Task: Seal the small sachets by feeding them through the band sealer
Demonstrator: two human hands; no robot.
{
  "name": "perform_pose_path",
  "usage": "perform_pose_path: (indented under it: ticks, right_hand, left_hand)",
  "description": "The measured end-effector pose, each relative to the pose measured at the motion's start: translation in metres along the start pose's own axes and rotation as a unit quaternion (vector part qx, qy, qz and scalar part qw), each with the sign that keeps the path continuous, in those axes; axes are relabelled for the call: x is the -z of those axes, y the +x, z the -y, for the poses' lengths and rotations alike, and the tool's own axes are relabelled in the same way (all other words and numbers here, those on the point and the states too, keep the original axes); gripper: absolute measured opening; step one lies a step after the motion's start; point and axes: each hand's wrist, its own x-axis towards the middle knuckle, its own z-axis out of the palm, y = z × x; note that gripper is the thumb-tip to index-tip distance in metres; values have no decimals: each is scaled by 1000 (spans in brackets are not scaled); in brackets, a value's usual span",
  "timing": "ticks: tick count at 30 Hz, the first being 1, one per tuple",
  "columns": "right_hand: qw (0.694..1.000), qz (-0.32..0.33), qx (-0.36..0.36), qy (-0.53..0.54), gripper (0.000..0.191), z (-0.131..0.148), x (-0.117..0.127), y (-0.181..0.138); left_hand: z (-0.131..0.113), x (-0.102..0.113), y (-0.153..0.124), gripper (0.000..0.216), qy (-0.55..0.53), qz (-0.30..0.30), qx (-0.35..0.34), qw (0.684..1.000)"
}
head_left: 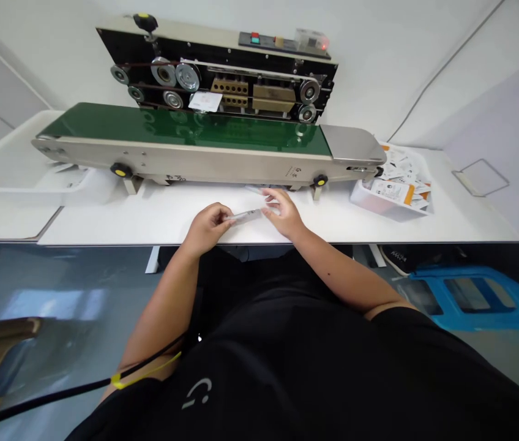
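My left hand (207, 229) and my right hand (284, 214) hold a narrow clear plastic pouch (245, 217) between them, just above the white table (149, 214). The left fingers pinch one end, and the right fingertips grip the other. Something inside the pouch shows only faintly. Another flat clear packet (264, 188) lies beyond my right fingers, at the foot of a band sealer with a green conveyor belt (186, 131). Both hands are a short way from the sealer's front.
The sealer's black upright head (213, 67), with wheels and belts, stands behind the conveyor. At the right, a white bin (381, 199) holds printed leaflets and packets. A large white tray (11, 165) sits at the left. A blue plastic crate (475, 294) is on the floor below the table's right side.
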Motion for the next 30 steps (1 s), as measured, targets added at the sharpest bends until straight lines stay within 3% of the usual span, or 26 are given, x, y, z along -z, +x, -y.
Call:
perform_pose_path:
  ticks: [2,4,9,11,16,20,24,27,30]
  right_hand:
    - [997,-32,-33,-65,44,-6,2,8]
    - [986,-19,-64,-151,43,-9,2,16]
    - [949,66,-123,-282,77,-9,-8,26]
    - [942,85,-130,-299,82,-5,-9,21]
    - [940,145,-71,-302,88,12,4,-12]
    - [943,155,5,-295,80,12,24,-47]
    - [948,178,120,-236,39,3,44,-76]
    - [967,120,162,-154,30,2,57,-87]
    - [990,-19,107,-96,20,8,68,-89]
  left_hand:
    - [3,0,0,26,-86,-33,39,995]
    - [6,-1,1,32,-156,-69,63,983]
    - [6,-2,2,44,-227,-98,74,966]
    - [5,-2,1,45,-231,-96,75,965]
    - [4,-3,0,43,-250,-98,63,961]
    - [3,-3,1,44,-272,-98,59,955]
    - [1,-4,1,46,-297,-99,59,948]
    - [0,-4,1,44,-299,-99,62,947]
    - [0,-3,1,43,-292,-99,64,949]
